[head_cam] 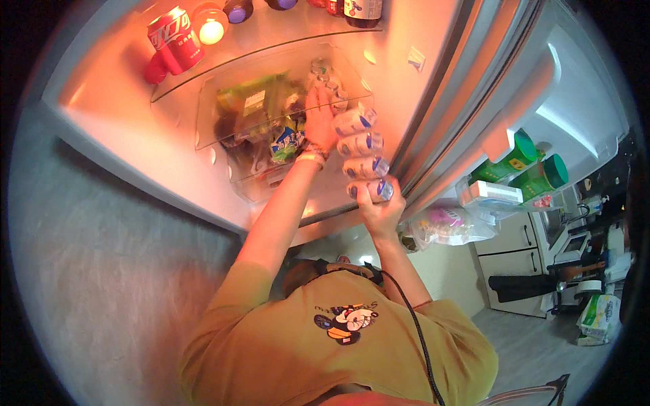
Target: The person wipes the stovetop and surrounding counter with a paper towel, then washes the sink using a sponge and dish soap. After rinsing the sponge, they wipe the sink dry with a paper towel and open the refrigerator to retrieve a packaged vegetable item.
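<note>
A row of small bottles with whitish and blue wrapping runs from inside the clear refrigerator drawer out towards me. My right hand grips the nearest bottle, thumb on top. Against the row's left side lies my left hand, its fingers stretched into the drawer; how they bear on the bottles is unclear through the clear plastic. Further bottles show at the drawer's back. Left of my left hand, the drawer holds a green bag with a white label and a blue and green packet.
Above the drawer, a glass shelf bears a red soda can and several bottles. The open refrigerator door stands at the right, with green-lidded containers, a white box and a plastic bag. Kitchen cabinets are beyond.
</note>
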`<move>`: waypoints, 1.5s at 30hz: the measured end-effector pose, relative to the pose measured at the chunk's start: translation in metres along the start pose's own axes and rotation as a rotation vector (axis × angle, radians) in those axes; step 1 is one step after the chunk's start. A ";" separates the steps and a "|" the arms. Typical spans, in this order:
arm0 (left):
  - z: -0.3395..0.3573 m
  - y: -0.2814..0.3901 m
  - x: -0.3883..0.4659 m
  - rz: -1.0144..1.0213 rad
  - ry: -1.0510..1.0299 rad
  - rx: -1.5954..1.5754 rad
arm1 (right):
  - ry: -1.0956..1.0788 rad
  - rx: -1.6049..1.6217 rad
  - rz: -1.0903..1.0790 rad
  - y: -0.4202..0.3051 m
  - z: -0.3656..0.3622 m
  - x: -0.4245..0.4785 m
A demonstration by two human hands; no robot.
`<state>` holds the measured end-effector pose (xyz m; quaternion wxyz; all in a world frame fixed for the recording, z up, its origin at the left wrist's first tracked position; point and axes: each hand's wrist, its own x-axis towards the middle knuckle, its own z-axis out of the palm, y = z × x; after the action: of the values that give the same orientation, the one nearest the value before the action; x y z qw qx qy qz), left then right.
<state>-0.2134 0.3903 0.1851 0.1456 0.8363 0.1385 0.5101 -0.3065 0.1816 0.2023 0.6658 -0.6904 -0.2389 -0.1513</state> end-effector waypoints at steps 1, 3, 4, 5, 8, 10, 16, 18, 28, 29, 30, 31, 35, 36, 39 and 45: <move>0.009 0.000 0.003 -0.001 -0.017 0.037 | -0.044 -0.005 0.009 -0.009 0.000 0.007; 0.025 -0.004 0.010 -0.004 -0.049 0.118 | -0.138 -0.009 0.026 -0.032 0.009 0.040; 0.030 -0.004 0.014 -0.004 -0.065 0.159 | -0.118 -0.065 -0.021 -0.044 0.018 0.057; 0.034 -0.001 0.018 -0.003 -0.081 0.195 | -0.095 -0.126 -0.069 -0.051 0.029 0.075; 0.033 0.003 0.034 0.004 -0.070 0.160 | -0.124 -0.360 -0.165 -0.042 0.061 0.130; 0.028 0.012 0.033 0.021 -0.013 -0.081 | -0.135 -0.568 -0.164 -0.036 0.080 0.157; -0.005 0.013 -0.002 -0.158 -0.072 -0.528 | -0.192 -0.577 -0.106 -0.021 0.128 0.209; -0.019 0.022 -0.014 -0.208 -0.148 -0.582 | -0.157 -0.563 -0.128 0.004 0.141 0.230; -0.147 0.039 -0.045 -0.207 -0.140 -0.832 | -0.312 -0.527 -0.038 -0.005 0.161 0.252; -0.160 0.039 -0.053 -0.240 -0.137 -0.916 | -0.318 -0.535 -0.085 -0.002 0.158 0.249; -0.178 0.049 -0.056 -0.327 -0.117 -0.992 | -0.315 -0.548 -0.132 0.002 0.150 0.249; -0.198 0.061 -0.054 -0.419 -0.095 -1.055 | -0.282 -0.505 -0.167 0.001 0.142 0.243; -0.222 0.075 -0.039 -0.433 0.152 -0.953 | -0.059 -0.176 -0.275 -0.018 0.107 0.181; -0.206 0.070 -0.028 -0.369 0.218 -0.830 | 0.009 -0.064 -0.288 -0.019 0.101 0.161; -0.163 0.081 0.020 -0.426 0.164 -0.597 | -0.008 0.365 -0.135 -0.017 0.079 0.116; -0.049 0.027 0.090 -0.383 0.129 -0.860 | -0.185 0.370 -0.078 -0.008 0.060 0.080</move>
<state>-0.2156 0.4049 0.2904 0.5613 0.6260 0.0753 0.5361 -0.2503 0.2509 0.2469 0.7500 -0.5578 -0.3492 -0.0664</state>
